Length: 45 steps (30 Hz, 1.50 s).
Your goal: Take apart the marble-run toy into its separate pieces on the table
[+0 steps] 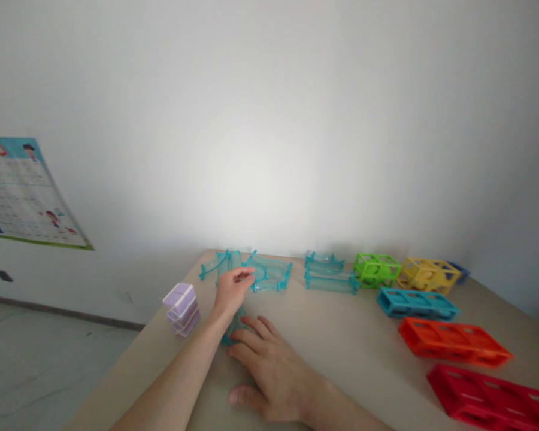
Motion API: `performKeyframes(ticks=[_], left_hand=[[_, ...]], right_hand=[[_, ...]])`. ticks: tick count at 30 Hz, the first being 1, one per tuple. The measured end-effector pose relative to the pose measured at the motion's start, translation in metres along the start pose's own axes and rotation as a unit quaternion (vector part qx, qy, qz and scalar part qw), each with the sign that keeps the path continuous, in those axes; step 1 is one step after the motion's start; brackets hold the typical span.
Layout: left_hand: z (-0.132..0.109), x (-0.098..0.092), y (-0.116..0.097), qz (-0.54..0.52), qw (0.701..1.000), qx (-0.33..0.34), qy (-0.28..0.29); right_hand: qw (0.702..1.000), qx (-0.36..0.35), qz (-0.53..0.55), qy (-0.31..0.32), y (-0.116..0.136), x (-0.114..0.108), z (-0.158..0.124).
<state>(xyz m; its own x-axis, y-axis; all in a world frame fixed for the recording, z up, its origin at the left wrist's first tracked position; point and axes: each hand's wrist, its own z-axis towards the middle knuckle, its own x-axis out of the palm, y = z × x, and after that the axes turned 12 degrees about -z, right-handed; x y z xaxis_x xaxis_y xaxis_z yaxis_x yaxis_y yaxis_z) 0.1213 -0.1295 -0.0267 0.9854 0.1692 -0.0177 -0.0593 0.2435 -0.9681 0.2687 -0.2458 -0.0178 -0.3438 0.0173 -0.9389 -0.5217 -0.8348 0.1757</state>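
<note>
My left hand (234, 291) reaches over the table with thumb and fingers pinched together. Its fingertips overlap the edge of a curved translucent teal track piece (272, 273); whether anything is between them is hidden. Nearer to me, my right hand (273, 371) is spread low over the tabletop, palm down. Its fingertips lie at a translucent teal piece (234, 328), partly covered by my hands and left forearm. Behind my left hand, another teal piece (234, 258) joins a curved one (213, 265) at the far left corner.
Left of my forearm stands a stack of lilac and white blocks (182, 308) near the table's edge (148, 332). More teal tracks (332, 283) lie at the back. Rightward are green (377, 270), yellow (428, 274), blue (417, 304), orange (453, 341) and red (494, 395) openwork frames.
</note>
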Motion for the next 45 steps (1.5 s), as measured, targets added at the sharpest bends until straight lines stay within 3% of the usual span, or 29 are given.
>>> performKeyframes(ticks=[6,10,13,22,28,37,45], left_hand=[[0.0,-0.001,0.004,0.047,0.999,-0.005,0.005],[-0.002,-0.001,0.009,0.1,0.995,-0.017,-0.005],[-0.003,-0.001,0.011,0.135,0.991,-0.023,-0.003],[-0.002,-0.004,0.01,0.17,0.985,-0.023,0.029],[-0.002,-0.001,0.006,0.149,0.988,-0.032,0.003],[0.001,-0.002,0.009,0.016,0.993,-0.1,-0.061],[0.001,0.003,0.008,-0.14,0.97,-0.175,-0.089]], right_hand=[[0.991,0.121,-0.046,-0.022,-0.004,0.0,0.0],[0.965,0.242,-0.098,-0.029,-0.012,0.005,-0.004],[0.952,0.282,-0.12,-0.015,-0.02,0.006,-0.008],[0.937,0.313,-0.149,0.033,-0.033,0.005,-0.015],[0.934,0.312,-0.164,0.062,-0.032,0.003,-0.013],[0.961,0.249,-0.119,0.031,-0.036,0.002,-0.018],[0.966,0.232,-0.112,0.017,-0.043,0.008,-0.019]])
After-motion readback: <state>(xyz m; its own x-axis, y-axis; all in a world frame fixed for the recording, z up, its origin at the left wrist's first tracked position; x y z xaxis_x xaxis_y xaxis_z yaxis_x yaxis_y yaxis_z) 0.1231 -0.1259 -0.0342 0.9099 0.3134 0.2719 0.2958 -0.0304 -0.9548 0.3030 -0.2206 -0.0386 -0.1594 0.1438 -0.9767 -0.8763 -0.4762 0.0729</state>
